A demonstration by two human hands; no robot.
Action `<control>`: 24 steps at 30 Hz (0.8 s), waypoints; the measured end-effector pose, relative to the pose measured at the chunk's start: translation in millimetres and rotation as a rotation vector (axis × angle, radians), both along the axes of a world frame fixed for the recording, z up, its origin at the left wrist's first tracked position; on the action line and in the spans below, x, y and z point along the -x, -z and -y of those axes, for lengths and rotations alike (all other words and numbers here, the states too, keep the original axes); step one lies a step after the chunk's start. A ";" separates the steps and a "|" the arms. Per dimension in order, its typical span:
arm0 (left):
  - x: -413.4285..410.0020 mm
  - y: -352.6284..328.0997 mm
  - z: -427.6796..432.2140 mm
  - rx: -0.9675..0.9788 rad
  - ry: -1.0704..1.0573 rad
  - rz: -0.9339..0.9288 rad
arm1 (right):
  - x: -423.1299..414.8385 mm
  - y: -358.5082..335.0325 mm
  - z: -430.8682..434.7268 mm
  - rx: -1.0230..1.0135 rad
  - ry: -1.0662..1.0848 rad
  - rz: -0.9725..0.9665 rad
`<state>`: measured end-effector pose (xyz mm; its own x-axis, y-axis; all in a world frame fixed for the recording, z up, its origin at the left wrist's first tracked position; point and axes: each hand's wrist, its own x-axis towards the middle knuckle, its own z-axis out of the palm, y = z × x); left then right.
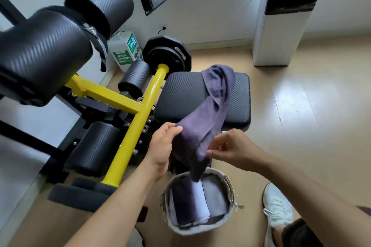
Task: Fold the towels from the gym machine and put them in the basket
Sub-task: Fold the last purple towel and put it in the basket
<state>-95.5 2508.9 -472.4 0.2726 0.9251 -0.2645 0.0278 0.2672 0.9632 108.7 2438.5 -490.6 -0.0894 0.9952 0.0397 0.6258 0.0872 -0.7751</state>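
Towel (210,118), purple: far end draped on bench seat pad (180,96) at 12 o'clock, near end lifted. Left hand (164,146) grips its left edge; right hand (230,150) pinches the lower corner. Basket (200,229) at 6 o'clock holds folded towels (184,200). Risk: the dangling tail hangs over the basket and could snag and disturb the stack; bunched cloth may fold crooked.

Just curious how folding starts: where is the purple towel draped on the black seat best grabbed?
Likely its near edge, from the person's side. The purple towel lies bunched on the seat pad farther off, but its near end hangs free over the basket; left hand grips there, right hand pinches beside it.
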 end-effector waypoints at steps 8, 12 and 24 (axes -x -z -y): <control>49.4 -37.4 90.5 0.015 0.142 0.144 | 43.6 -4.3 37.5 -0.295 0.061 0.155; 84.4 -45.9 120.8 -0.004 -0.021 0.126 | 47.9 -12.5 67.0 -0.122 0.042 0.139; 127.8 -18.9 206.6 -0.202 0.193 -0.495 | 104.9 -53.7 160.0 0.009 -0.143 -0.056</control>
